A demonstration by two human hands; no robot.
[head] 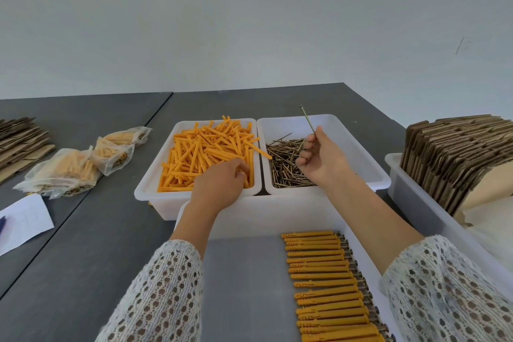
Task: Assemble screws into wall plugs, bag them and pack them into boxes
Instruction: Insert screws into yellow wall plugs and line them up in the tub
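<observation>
R hand [319, 158]: thin screw [307, 119] (brassy, tilted)

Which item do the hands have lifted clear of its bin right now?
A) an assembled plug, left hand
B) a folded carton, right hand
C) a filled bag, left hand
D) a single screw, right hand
D: the right hand pinches one screw raised above the screw bin, while the left hand is down among the loose orange plugs.

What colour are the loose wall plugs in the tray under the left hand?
Orange-yellow. The wall plugs show in the head view, piled in a white tray.
</observation>
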